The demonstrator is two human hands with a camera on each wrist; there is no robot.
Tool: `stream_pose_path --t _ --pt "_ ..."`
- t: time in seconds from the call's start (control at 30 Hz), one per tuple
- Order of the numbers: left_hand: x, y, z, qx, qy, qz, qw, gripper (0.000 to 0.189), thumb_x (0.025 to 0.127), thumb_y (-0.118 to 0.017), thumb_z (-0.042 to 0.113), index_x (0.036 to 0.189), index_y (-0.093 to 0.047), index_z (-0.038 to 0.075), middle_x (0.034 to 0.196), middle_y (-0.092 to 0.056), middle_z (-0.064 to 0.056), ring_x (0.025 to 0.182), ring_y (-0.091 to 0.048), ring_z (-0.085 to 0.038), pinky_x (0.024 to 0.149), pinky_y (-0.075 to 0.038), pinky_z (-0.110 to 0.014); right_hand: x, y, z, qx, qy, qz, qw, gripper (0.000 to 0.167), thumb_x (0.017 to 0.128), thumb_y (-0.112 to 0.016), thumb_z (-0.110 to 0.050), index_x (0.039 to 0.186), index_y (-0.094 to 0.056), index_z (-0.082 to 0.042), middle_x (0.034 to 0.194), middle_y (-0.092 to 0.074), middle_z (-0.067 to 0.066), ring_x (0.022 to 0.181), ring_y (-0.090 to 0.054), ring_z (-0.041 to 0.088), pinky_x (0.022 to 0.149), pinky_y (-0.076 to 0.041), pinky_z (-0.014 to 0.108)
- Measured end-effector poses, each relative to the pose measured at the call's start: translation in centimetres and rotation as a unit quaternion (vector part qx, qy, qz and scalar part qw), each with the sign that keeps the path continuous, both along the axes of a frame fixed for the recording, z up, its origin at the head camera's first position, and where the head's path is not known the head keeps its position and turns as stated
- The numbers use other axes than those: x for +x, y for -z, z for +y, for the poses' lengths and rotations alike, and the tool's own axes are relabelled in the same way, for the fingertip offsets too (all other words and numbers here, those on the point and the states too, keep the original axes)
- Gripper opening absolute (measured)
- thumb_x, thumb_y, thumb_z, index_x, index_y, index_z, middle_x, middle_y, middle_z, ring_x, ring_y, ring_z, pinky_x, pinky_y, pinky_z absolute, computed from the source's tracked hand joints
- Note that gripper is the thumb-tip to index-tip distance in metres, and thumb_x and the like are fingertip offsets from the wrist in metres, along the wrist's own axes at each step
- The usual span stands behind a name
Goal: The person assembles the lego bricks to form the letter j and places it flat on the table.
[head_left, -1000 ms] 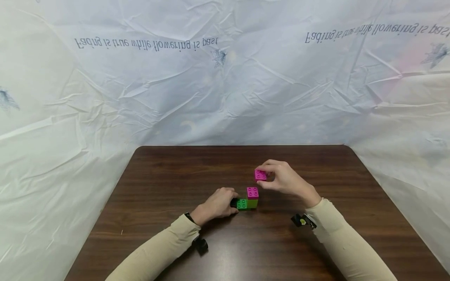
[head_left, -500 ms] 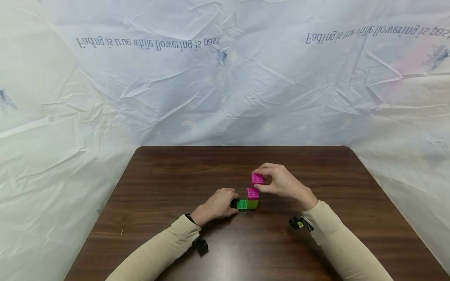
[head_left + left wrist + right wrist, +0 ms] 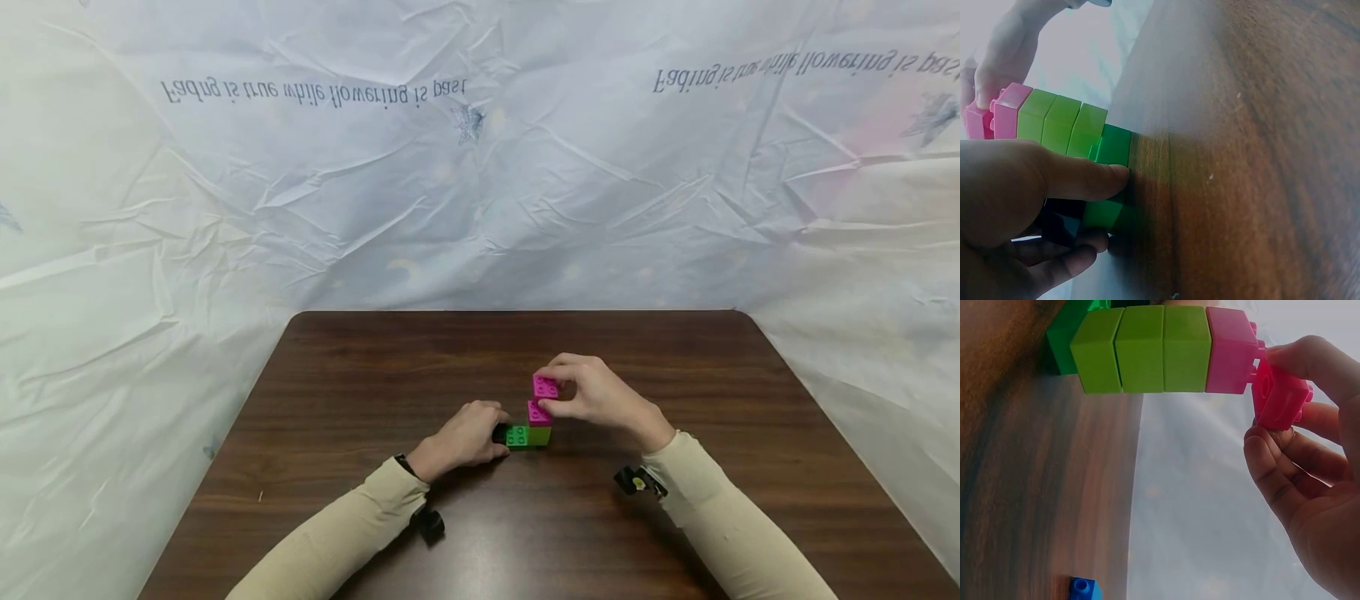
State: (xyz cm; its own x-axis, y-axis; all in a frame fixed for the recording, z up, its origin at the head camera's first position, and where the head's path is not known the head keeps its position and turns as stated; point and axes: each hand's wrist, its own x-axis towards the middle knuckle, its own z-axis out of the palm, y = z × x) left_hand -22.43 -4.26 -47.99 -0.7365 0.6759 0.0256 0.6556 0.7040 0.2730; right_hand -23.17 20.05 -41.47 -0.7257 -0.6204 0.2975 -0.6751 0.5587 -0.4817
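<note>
A tower of three lime-green bricks with a pink brick on top rises from the right end of a green brick base. My left hand grips this base from the left, thumb along the green side; a black brick shows between its fingers. Thumb and fingers of my right hand pinch a second pink brick. That brick is tilted, right at the studs of the tower's top brick and offset toward the far side.
The brown wooden table carries the tower near its middle. A blue studded piece shows at the bottom edge of the right wrist view. Pale printed sheeting hangs behind the table and along both sides.
My right hand has carried the pink brick left and toward me, from beyond the tower to its top. The left hand has kept its hold on the base without moving.
</note>
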Motion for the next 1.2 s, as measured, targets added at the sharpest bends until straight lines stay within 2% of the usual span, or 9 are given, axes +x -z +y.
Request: stream_pose_path --t 0.37,0.6,0.77,1.0,1.2 --pt "-0.1 0.0 0.0 0.006 0.003 0.003 1.0 0.039 0.082 -0.079 0.031 0.114 -0.071 0.011 0.102 -0.066 0.0 0.091 -0.063 -0.013 0.078 -0.052 -0.025 0.3 0.3 -0.2 -0.005 -0.023 -0.013 0.9996 0.032 0.086 -0.074 -0.024 0.116 -0.071 -0.012 0.106 -0.064 -0.004 0.086 -0.061 0.003 0.071 -0.057 0.034" --pt "0.0 0.3 0.0 0.031 0.017 0.013 0.9993 0.034 0.081 -0.08 0.028 0.109 -0.073 0.01 0.096 -0.066 0.001 0.084 -0.062 -0.009 0.072 -0.051 -0.023 0.4 0.5 -0.1 0.001 -0.035 0.004 0.9994 0.031 0.086 -0.074 -0.024 0.113 -0.072 -0.009 0.103 -0.065 -0.005 0.084 -0.061 0.002 0.07 -0.057 0.033" --pt "0.1 0.1 0.0 0.028 0.015 0.013 0.9994 0.034 0.081 -0.08 0.028 0.109 -0.073 0.01 0.096 -0.066 0.001 0.083 -0.062 -0.01 0.072 -0.051 -0.023 0.6 0.4 -0.1 0.004 -0.044 0.012 0.999 0.031 0.086 -0.074 -0.024 0.113 -0.072 -0.01 0.103 -0.065 -0.005 0.084 -0.061 0.003 0.07 -0.057 0.032" --pt "0.3 0.1 0.0 0.022 0.01 0.005 0.9997 0.034 0.082 -0.079 0.029 0.11 -0.072 0.01 0.098 -0.066 0.0 0.084 -0.062 -0.011 0.072 -0.052 -0.024 0.9 0.3 -0.2 0.007 -0.049 0.01 0.9987 0.031 0.086 -0.075 -0.026 0.113 -0.072 -0.013 0.105 -0.065 -0.006 0.086 -0.061 0.002 0.071 -0.054 0.023" --pt "0.3 0.2 0.0 0.023 0.011 0.008 0.9996 0.033 0.082 -0.079 0.029 0.109 -0.072 0.011 0.096 -0.065 0.001 0.082 -0.061 -0.009 0.07 -0.051 -0.022 1.2 0.2 -0.2 0.003 -0.053 0.003 0.9986 0.034 0.086 -0.075 -0.027 0.113 -0.072 -0.008 0.107 -0.064 -0.005 0.088 -0.063 0.004 0.072 -0.056 0.027"
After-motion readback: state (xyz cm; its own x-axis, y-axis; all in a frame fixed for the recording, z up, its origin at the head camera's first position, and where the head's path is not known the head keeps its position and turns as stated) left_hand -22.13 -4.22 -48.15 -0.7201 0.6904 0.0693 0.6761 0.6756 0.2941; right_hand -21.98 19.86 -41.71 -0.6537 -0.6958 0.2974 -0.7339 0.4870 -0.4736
